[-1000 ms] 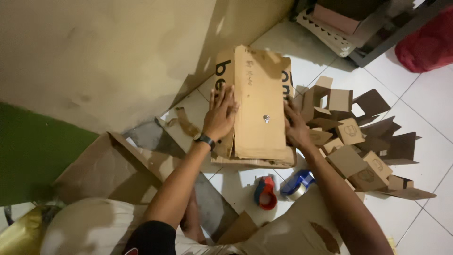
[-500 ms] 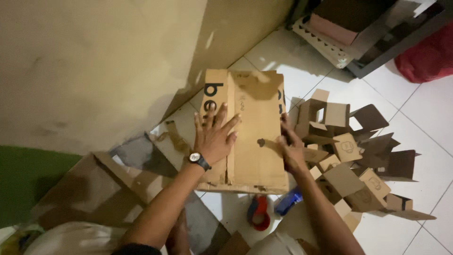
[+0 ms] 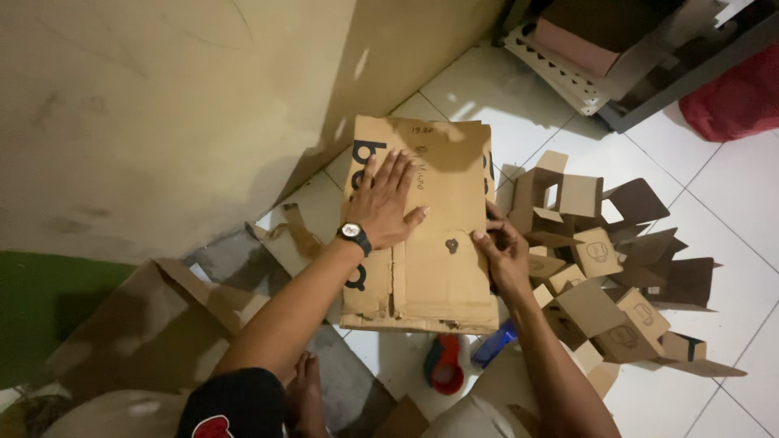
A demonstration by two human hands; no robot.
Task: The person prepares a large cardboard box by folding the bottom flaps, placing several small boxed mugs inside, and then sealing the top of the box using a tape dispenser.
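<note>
**Grip check: both hands on the flattened box**

Grip-wise, the left hand (image 3: pixel 388 203) is spread open, palm pressed flat on the upper left part of the flattened cardboard box (image 3: pixel 430 259), not clasping anything. The right hand (image 3: pixel 503 255) curls its fingers round the box's right edge, about halfway down. The box lies on the tiled floor (image 3: pixel 519 105) close to the wall, long axis running away from the person. Just right of it: a heap of small folded cardboard pieces (image 3: pixel 604 268). A tape roll (image 3: pixel 445 367) sits by the near edge.
</note>
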